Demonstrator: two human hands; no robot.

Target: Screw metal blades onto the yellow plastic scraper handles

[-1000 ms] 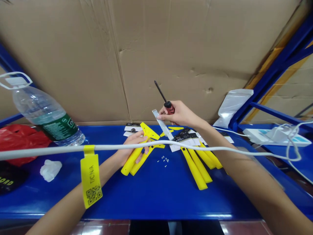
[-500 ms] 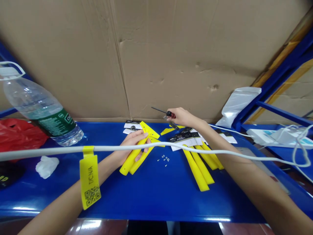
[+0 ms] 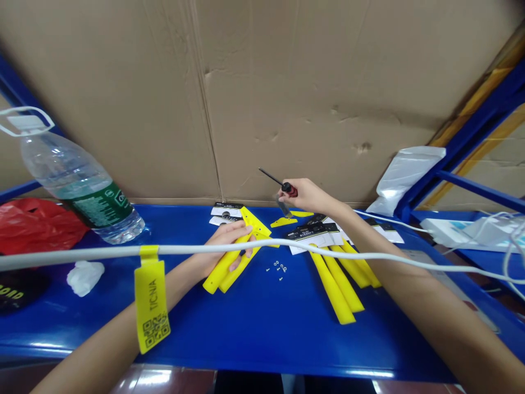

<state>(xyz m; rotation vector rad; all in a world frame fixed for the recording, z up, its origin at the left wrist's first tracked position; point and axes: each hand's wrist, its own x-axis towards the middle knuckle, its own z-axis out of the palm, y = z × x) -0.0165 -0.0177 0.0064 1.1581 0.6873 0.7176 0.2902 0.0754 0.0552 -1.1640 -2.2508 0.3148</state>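
My left hand (image 3: 227, 243) is wrapped round a yellow scraper (image 3: 221, 271), its flared head with small holes pointing away from me. A second yellow handle (image 3: 241, 271) lies alongside, partly behind my fingers. My right hand (image 3: 303, 192) is raised above the back of the table, closed on a screwdriver (image 3: 273, 176) with a red and black handle; the shaft points up to the left. From its fingertips hangs a thin greyish flat piece (image 3: 284, 208), perhaps a blade. Below lie flat yellow pieces (image 3: 284, 222). Small screws and nuts (image 3: 280, 268) are scattered between my arms.
More yellow scrapers (image 3: 338, 284) with printed cards (image 3: 314, 235) lie at right. A white cable (image 3: 328, 249) with a yellow tag (image 3: 151, 306) crosses the view in front of my arms. At left are a water bottle (image 3: 88, 186), red bag (image 3: 41, 224) and crumpled tissue (image 3: 85, 277).
The whole view has shifted slightly. Both hands keep their hold; the screwdriver's tip is a little higher, and the thin piece shows more clearly beneath my right fingers.
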